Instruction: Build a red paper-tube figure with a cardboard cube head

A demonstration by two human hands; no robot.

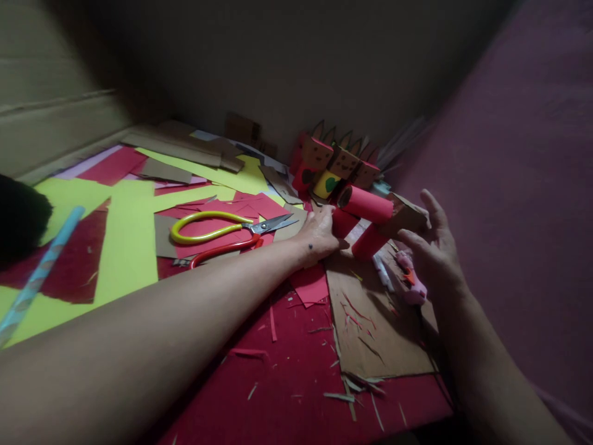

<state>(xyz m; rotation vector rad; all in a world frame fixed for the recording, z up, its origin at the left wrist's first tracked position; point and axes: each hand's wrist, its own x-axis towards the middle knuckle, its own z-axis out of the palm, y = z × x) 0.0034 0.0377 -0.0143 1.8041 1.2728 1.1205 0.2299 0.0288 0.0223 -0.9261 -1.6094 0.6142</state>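
Gripped between two hands: a paper figure of red tubes (365, 207) with a brown card piece on its right end, held just above a brown card sheet (375, 321).

Far left of the grip: a blue patterned stick (39, 272) lying across yellow paper (125, 247), beside a dark fuzzy shape I cannot identify.

Left of the grip: scissors (231, 232) with yellow and red handles, blades closed, tips pointing toward the left hand; probably set down within easy reach. Red paper (287, 371) covers the surface under them, littered with thin offcuts.

Left hand (319, 235): fingers closed on the lower left ends of the tubes, likely to steady the figure from that side.

Behind the grip: a row of finished figures (336, 164), red and yellow bodies, brown square heads with pointed ears, standing against the wall, apparently parked out of the way.

Right hand (430, 244): fingers spread, cupping the brown card end; whether they press it firmly I cannot tell.

Below the right hand: a pink object (414, 284) lying on the card sheet, partly hidden by the wrist.
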